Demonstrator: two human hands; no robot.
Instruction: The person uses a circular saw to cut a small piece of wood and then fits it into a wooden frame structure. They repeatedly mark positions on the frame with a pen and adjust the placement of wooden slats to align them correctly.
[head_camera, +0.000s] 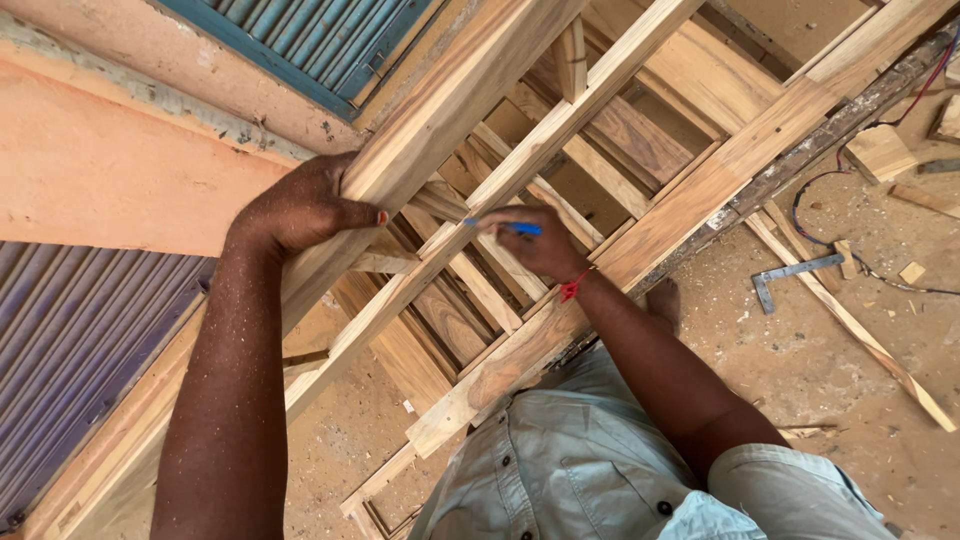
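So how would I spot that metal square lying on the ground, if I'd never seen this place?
Start at the big wooden frame that the person's hands work on, and look past its lower right edge to the sandy floor. There, beside a long thin wooden strip, lies the metal square. It is the only grey, L-shaped piece among pale wood offcuts.

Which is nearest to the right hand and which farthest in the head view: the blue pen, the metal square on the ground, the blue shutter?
1. Blue pen: held in the right hand.
2. Metal square: on the sandy ground, to the hand's right.
3. Blue shutter: on the wall, upper left, beyond the left hand.
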